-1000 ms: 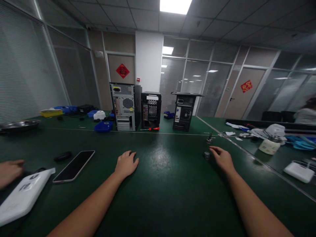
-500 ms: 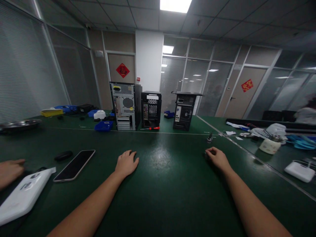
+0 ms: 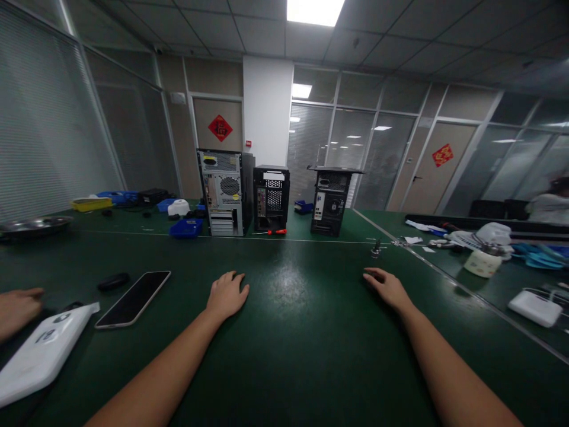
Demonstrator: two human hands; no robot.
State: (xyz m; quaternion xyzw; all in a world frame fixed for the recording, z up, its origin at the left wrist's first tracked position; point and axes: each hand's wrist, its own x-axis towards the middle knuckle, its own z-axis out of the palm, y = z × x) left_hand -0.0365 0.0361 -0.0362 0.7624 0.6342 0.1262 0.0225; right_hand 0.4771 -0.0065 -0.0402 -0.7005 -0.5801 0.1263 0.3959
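Observation:
My left hand [image 3: 227, 293] lies palm down on the green table [image 3: 284, 356], its fingers apart and nothing in it. On the right, my right hand [image 3: 387, 286] rests on the table with thumb and fingers parted; I see nothing held. Just beyond it stands a small metal piece [image 3: 376, 250], too small to name. Three computer cases stand farther back: a tall grey-backed case [image 3: 226, 193], a black case [image 3: 271, 198] and another black case [image 3: 331, 201] with a panel lying on top. A red-handled screwdriver [image 3: 276, 232] lies before the middle one.
Left of me are a phone [image 3: 134, 299], a dark oblong object [image 3: 113, 281], a white device [image 3: 44, 353] and another person's hand [image 3: 20, 311]. A blue bin [image 3: 185, 229] sits by the tall case. A cream jar [image 3: 482, 263] and a white box [image 3: 534, 307] stand at right.
The fingers of my right hand have gone from a pinch to parted, and the hand has shifted slightly left. My left hand stays in place.

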